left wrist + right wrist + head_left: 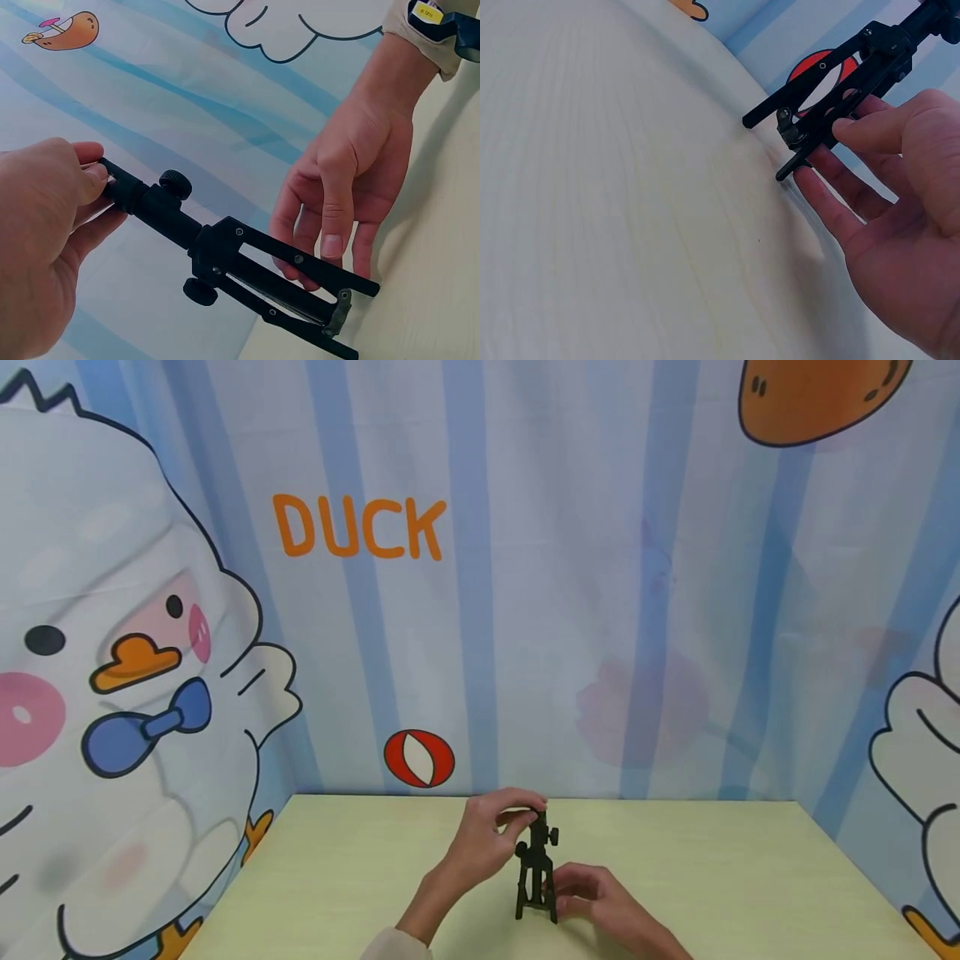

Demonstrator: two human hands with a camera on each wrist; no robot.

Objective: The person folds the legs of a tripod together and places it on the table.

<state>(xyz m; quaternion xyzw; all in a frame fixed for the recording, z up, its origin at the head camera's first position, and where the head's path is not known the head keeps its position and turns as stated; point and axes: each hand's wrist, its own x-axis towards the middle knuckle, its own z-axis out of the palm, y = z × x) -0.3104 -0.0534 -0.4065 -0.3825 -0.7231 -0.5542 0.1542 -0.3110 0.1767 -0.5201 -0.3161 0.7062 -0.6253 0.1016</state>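
A small black tripod stands upright with its short legs slightly spread and two knobs on its column. At its top, my left hand pinches the end of the column between thumb and fingers. Low on the right side, my right hand holds one leg. In the right wrist view the thumb of that hand lies on the near side of the leg, with fingers behind it. The left wrist view shows the tripod's column, side knobs and metal leg brace; the leg tips are close to the table.
The pale yellow table extends around the tripod. Behind it hangs a blue-striped curtain printed with ducks, a red and white ball and the word DUCK. A black device with a yellow label is on the right wrist.
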